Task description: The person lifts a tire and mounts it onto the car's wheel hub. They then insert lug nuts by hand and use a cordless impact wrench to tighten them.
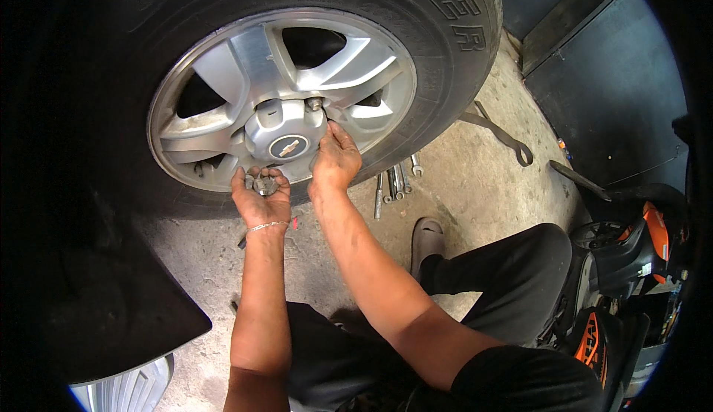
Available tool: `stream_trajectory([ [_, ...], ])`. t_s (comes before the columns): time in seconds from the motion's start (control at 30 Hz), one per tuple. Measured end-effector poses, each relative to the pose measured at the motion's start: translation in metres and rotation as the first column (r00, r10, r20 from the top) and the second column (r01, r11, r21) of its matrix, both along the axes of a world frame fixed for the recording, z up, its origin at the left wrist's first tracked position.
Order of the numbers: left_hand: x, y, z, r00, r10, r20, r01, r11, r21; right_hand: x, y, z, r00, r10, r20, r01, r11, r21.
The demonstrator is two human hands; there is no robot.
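A silver alloy wheel [218,75] in a black tire [454,78] fills the upper part of the view. A round silver center cap [260,128] with a gold emblem covers its hub. One lug nut [315,104] shows at the cap's upper right. Palm up below the cap, my left hand [261,206] is curled around several metal lug nuts [263,184]. My right hand [338,161] reaches to the cap's right edge, its fingers pinched together against the wheel. What those fingertips hold, if anything, is hidden.
Several wrenches [399,182] lie on the concrete floor [468,182] right of the tire. A dark curved strap or bar [505,136] lies farther right. An orange and black machine [657,234] stands at the right. A dark panel [126,301] overhangs the lower left.
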State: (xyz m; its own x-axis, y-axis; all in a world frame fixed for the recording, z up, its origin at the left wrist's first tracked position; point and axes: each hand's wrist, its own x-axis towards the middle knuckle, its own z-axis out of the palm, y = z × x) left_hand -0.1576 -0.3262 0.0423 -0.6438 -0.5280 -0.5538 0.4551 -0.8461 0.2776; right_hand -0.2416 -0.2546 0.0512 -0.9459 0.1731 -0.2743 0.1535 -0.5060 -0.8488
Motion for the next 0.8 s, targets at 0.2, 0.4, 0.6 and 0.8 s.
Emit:
stream_trajectory([
  [0.2, 0.007, -0.004, 0.006, 0.999, 0.034, 0.014, -0.034, 0.999, 0.014, 0.0, -0.004, -0.003, 1.0, -0.011, -0.029, 0.014, 0.994, 0.106],
  [0.4, 0.012, -0.009, 0.008, 0.997, 0.052, 0.049, -0.053, 0.999, 0.003, 0.0, -0.009, 0.001, 0.989, 0.006, 0.146, -0.023, 0.993, 0.116],
  [0.6, 0.014, -0.013, 0.008, 0.998, 0.056, 0.025, -0.055, 0.998, -0.01, -0.005, -0.007, 0.013, 0.966, 0.03, 0.257, -0.051, 0.996, 0.077],
  [0.8, 0.016, -0.015, 0.008, 0.998, 0.06, 0.024, -0.06, 0.998, 0.008, -0.003, -0.007, 0.013, 0.982, 0.008, 0.188, -0.003, 1.0, -0.025],
])
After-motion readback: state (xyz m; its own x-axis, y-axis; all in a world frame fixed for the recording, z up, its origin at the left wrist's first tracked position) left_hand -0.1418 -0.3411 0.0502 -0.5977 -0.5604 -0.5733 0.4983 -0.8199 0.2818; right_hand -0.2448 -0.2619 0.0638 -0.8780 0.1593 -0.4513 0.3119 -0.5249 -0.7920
